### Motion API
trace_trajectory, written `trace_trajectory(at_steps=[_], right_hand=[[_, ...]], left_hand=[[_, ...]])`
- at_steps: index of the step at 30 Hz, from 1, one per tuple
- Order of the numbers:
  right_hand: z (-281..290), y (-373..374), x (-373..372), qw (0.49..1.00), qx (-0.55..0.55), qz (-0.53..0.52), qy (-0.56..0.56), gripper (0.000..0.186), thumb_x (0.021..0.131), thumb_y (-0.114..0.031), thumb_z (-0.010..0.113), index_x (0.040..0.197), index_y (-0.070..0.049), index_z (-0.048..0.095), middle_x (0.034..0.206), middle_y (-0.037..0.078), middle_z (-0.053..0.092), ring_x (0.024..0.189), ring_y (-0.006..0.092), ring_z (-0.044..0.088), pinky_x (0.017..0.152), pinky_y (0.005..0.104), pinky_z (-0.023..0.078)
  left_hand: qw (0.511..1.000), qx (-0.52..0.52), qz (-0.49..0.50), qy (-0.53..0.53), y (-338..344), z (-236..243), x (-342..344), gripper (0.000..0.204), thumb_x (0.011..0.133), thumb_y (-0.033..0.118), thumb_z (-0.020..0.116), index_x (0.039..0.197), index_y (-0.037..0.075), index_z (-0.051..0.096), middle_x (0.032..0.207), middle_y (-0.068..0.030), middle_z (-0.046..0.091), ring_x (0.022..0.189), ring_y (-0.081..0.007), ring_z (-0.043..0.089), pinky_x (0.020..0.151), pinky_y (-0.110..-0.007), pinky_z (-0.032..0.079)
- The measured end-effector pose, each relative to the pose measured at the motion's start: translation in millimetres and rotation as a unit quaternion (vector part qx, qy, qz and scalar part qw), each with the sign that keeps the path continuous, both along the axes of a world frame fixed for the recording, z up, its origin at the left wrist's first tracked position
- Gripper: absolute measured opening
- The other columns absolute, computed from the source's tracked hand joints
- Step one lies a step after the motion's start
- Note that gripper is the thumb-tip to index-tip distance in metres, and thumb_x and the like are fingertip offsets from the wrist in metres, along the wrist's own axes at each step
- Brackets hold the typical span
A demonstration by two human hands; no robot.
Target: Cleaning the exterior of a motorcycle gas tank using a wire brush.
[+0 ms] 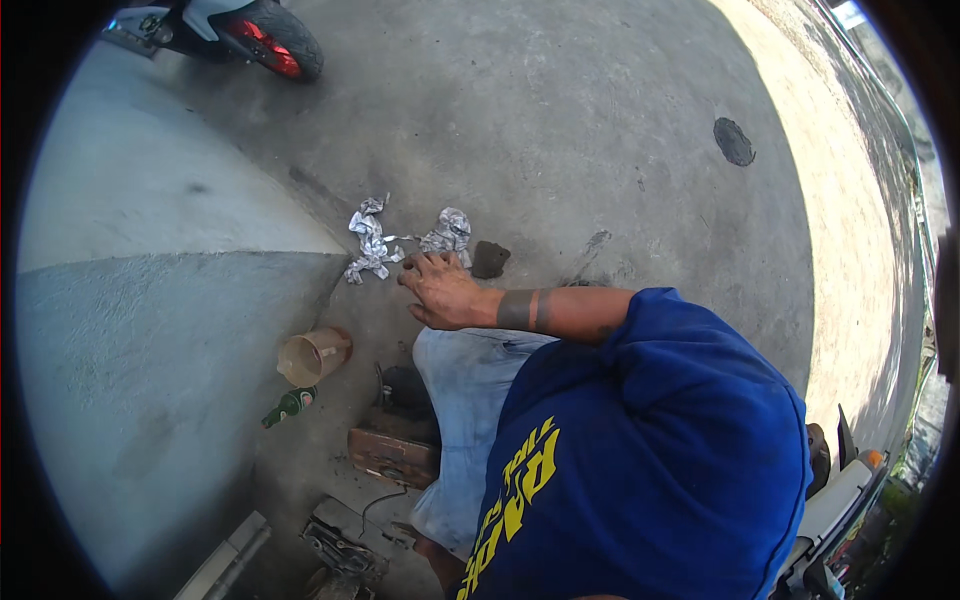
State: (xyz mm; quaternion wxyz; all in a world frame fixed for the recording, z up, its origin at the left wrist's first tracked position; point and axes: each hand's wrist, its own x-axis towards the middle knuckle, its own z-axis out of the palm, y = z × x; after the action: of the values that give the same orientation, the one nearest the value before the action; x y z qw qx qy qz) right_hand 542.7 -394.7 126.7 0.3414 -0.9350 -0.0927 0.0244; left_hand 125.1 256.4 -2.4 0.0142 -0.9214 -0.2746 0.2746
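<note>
My right hand point(445, 291) hovers palm down over the knee of my light blue jeans point(475, 375), its fingers loosely spread. I see nothing held in it. Just past the fingertips, two crumpled silvery-white wads, paper or foil, lie on the concrete: a left one point(370, 245) and a right one point(449, 232), partly behind the fingers. A dark, roughly square piece point(490, 260) lies beside the wrist. Low in the picture, a bit of my left forearm point(440, 562) shows below the jeans; its hand is mostly hidden near dark metal parts point(345, 545), so its fingers cannot be made out.
Against the pale wall point(170, 330) stand a cloudy plastic jug point(312, 358) and a green bottle point(290, 407) lying down. A rusty brown metal box point(393, 455) sits by my leg. A motorbike wheel point(275, 40) is at the far left, another motorbike point(835, 510) at the right.
</note>
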Motion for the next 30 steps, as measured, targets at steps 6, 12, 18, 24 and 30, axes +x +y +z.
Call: trace_trajectory(at_steps=[6,12,18,24,30], right_hand=[[-111,-182,-124,0.945,-0.248,-0.132,0.166,0.037,0.081,-0.018,0.062,0.115,-0.004,0.056,0.117,0.019,0.053,0.112,0.0354,0.052,0.092,0.0505,0.04],[-118,-244,-338,0.664,-0.408,0.206,0.592,0.027,0.082,-0.017,0.064,0.106,-0.008,0.071,0.105,0.009,0.066,0.096,0.0271,0.061,0.076,0.0517,0.041],[-87,-174,-302,0.69,-0.245,0.108,0.673,0.034,0.084,-0.026,0.061,0.112,-0.008,0.067,0.112,0.01,0.064,0.101,0.0277,0.06,0.082,0.0509,0.04],[-85,-181,-357,0.712,-0.151,0.009,0.686,0.043,0.085,-0.035,0.058,0.119,-0.008,0.063,0.118,0.011,0.061,0.107,0.0282,0.058,0.089,0.05,0.04],[-75,-243,-459,0.711,0.001,-0.091,0.697,0.052,0.087,-0.044,0.054,0.125,-0.009,0.059,0.124,0.012,0.059,0.112,0.0288,0.057,0.095,0.0492,0.039]], left_hand=[[0.826,-0.106,0.491,-0.257,-4,88,98,0.034,0.09,0.027,0.054,0.105,-0.004,0.051,0.076,-0.0145,0.058,0.066,-0.0296,0.056,0.055,-0.045,0.047],[0.849,-0.079,0.391,-0.348,-76,117,181,0.058,0.089,0.017,0.054,0.142,-0.001,0.037,0.079,-0.0147,0.058,0.058,-0.0254,0.054,0.051,-0.039,0.045],[0.827,-0.13,0.421,-0.348,-121,119,161,0.059,0.094,0.017,0.052,0.147,0.002,0.03,0.077,-0.0127,0.056,0.053,-0.0181,0.046,0.046,-0.035,0.037],[0.795,-0.08,0.461,-0.387,-112,118,109,0.055,0.097,0.024,0.051,0.147,0.009,0.032,0.075,-0.007,0.054,0.054,-0.016,0.044,0.047,-0.033,0.035],[0.753,-0.079,0.486,-0.437,-135,95,86,0.052,0.096,0.022,0.053,0.145,0.013,0.038,0.07,-0.0055,0.052,0.051,-0.0144,0.043,0.045,-0.032,0.035]])
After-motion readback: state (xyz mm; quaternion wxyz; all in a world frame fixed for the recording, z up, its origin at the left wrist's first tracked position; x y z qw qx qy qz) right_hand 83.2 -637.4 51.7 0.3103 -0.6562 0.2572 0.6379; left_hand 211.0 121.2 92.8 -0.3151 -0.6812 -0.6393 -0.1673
